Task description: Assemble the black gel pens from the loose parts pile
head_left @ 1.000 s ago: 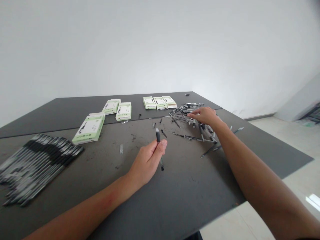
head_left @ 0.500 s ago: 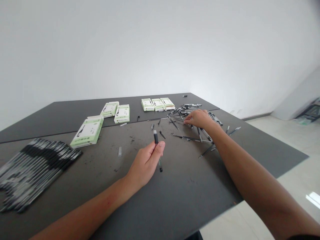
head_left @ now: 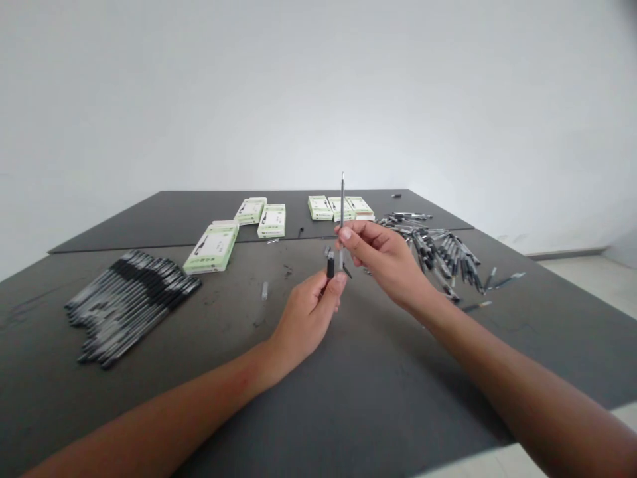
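Observation:
My left hand [head_left: 311,302] is closed around a pen barrel [head_left: 330,267] with a black grip, held upright near the middle of the table; its lower part is hidden by my fingers. Just above and to the right, my right hand [head_left: 381,255] pinches a slim pen refill [head_left: 342,199] between thumb and fingers. The refill stands upright with its metal tip at the top, and its lower end comes down close to my left thumb. Whether it touches the barrel I cannot tell. A loose pile of pen parts [head_left: 438,255] lies behind and right of my right hand.
A neat row of black pens [head_left: 132,302] lies at the left. Green-and-white boxes [head_left: 213,247] stand in two groups farther back. A small clear cap [head_left: 265,291] rests left of my hands. The dark table [head_left: 318,411] meets a white wall.
My right hand has come back from the pile toward my left hand, bringing a refill. My left hand still holds the barrel. The view has turned a little to the left.

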A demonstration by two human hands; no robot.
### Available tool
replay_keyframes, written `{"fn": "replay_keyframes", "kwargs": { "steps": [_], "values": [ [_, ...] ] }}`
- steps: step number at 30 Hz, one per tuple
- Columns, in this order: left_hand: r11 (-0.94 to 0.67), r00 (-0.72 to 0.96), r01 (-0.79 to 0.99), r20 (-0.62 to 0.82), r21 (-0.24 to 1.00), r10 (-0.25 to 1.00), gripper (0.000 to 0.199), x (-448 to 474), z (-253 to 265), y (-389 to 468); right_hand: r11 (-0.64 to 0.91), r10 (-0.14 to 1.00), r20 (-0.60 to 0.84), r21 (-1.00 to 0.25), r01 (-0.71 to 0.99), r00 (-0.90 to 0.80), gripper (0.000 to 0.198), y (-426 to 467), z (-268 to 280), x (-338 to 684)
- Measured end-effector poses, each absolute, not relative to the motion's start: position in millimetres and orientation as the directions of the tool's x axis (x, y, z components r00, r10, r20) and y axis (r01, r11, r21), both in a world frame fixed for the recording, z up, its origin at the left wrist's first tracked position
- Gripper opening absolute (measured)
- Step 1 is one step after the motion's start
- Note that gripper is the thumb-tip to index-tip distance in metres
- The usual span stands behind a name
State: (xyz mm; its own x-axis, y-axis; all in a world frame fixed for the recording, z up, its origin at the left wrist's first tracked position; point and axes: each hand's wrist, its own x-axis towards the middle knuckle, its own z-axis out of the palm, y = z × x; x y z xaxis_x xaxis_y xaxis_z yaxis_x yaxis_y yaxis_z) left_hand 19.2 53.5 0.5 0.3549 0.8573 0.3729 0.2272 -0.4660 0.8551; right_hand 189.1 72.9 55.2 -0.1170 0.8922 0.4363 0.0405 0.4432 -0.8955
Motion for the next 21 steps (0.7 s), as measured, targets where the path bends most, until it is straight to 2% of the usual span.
{"fn": "replay_keyframes", "kwargs": {
  "steps": [5, 21],
  "values": [
    [-0.456, 0.407, 0.196, 0.351, 0.868, 0.843, 0.045, 19, 0, 52, 0.430, 0.901, 0.430, -0.903, -0.023, -0.051, 0.028, 61, 56, 182],
    [-0.493, 0.473, 0.247, 0.340, 0.834, 0.813, 0.045, 19, 2, 51, 0.608, 0.779, 0.614, -0.789, 0.081, 0.132, 0.015, 58, 61, 184]
  ]
}}
